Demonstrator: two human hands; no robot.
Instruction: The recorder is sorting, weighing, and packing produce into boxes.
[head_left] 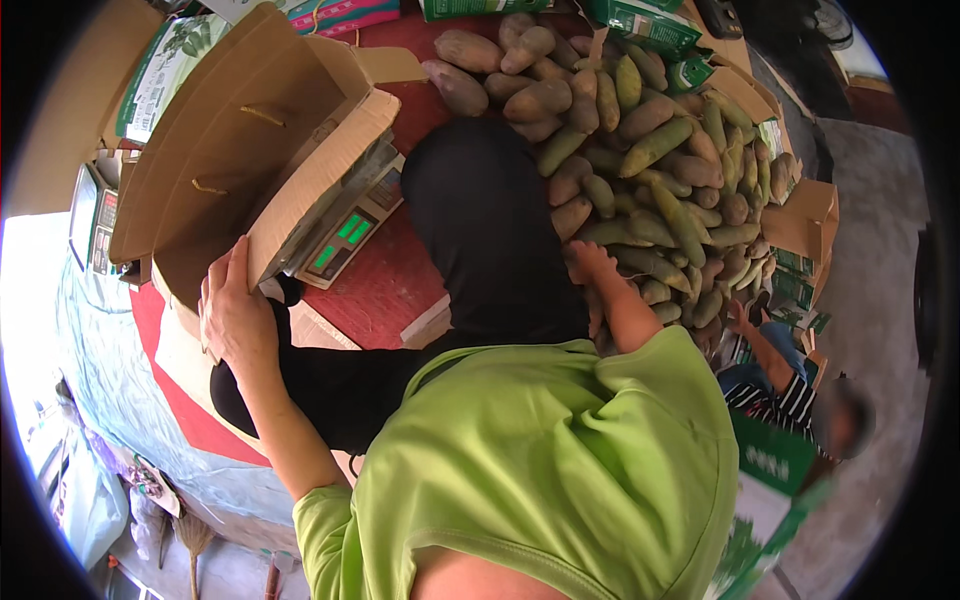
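The left hand is partly open, its lightly bent fingers grasping the near corner of a cardboard box. The right hand touches the near edge of a heap of produce; its fingers are partly hidden, and whether it grips a piece cannot be told. The box, to the left, is of matt brown board, open and tilted, with a raised flap and two twisted yellow cord handles. Under its flap shows a digital scale, its panel pale and its digits lit green. The heap, to the right, consists of elongated, blunt-ended pieces, dull purplish brown to green. Between box and heap, black-clad legs cross a scuffed red surface. Beyond lie crumpled, translucent blue plastic sheeting at left and, at right, another person's striped sleeve.
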